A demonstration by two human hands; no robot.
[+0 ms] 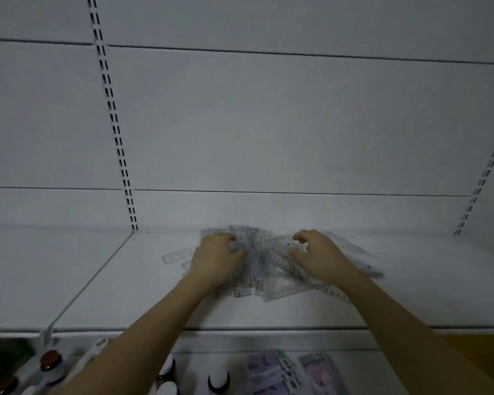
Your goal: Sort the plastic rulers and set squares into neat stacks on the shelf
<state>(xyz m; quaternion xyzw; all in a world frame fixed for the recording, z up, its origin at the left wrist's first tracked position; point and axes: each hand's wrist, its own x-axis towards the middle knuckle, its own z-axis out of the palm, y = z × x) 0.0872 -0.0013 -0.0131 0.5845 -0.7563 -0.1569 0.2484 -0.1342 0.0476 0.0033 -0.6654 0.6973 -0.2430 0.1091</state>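
A shop: white metal gondola shelf on slotted uprights, with capped bottles and packaged goods displayed below its front edge.

Loose fanned heap of clear plastic rulers and set squares on white shelf

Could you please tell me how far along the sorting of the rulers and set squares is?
Barely begun: no neat stack shows on the shelf. Left hand and right hand reach into one fanned, jumbled pile. A few pieces lie loose to its left. All stacking remains.
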